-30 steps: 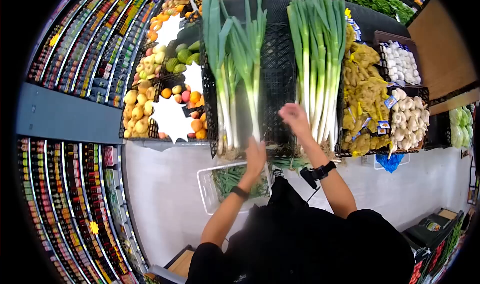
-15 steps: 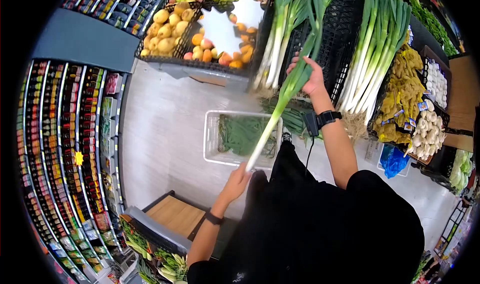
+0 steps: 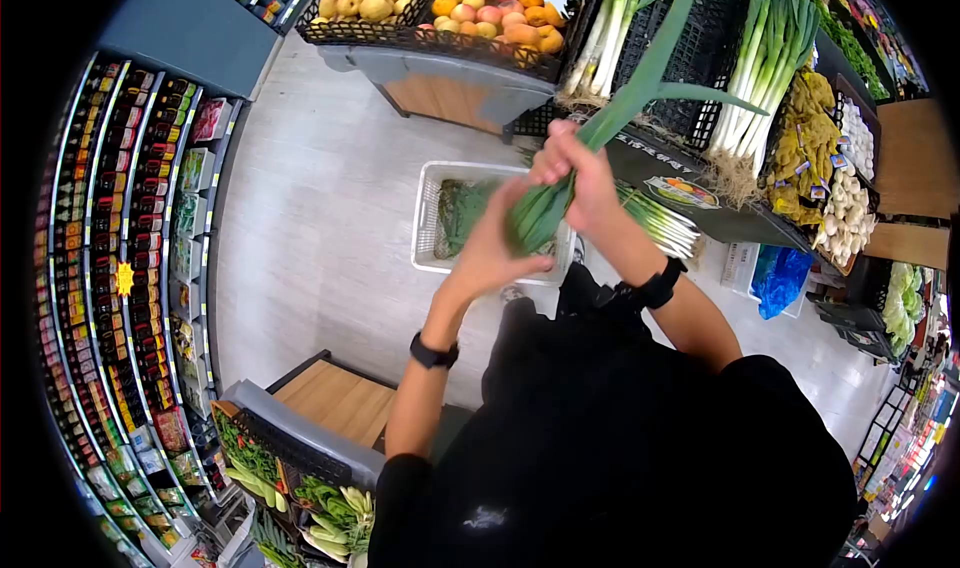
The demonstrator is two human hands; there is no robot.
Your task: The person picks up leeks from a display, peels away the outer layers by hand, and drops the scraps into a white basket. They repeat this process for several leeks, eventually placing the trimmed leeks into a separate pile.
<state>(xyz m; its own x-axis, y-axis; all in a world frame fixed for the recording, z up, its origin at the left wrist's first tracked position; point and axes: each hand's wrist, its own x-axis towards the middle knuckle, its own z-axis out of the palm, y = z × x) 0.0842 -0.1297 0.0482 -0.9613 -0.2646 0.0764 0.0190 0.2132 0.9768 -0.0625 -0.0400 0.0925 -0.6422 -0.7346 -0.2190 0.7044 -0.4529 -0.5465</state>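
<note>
My right hand (image 3: 585,178) is wrapped around a leek (image 3: 640,93), whose long green leaves reach up toward the display while one leaf bends off to the right. Just below and left of it, my left hand (image 3: 488,248) is cupped with thumb and fingers apart, beside the drooping green part of the leek. The white stalk is not visible here. Under the hands on the floor stands a white plastic crate (image 3: 425,253) with green leaves (image 3: 460,213) inside. More leeks (image 3: 665,218) lie on the floor to the right, white ends outward.
Bundled leeks (image 3: 765,68) and another bunch (image 3: 612,28) rest on the black display racks ahead. Fruit crates (image 3: 490,43) stand at the upper left, garlic (image 3: 848,208) at the right. A blue plastic bag (image 3: 780,280) sits low on the right. Bottle shelves (image 3: 130,228) line the left.
My left hand has let go of the white stalk end and risen toward my right hand. My right hand has come lower and closed around the leek. The view has shifted.
</note>
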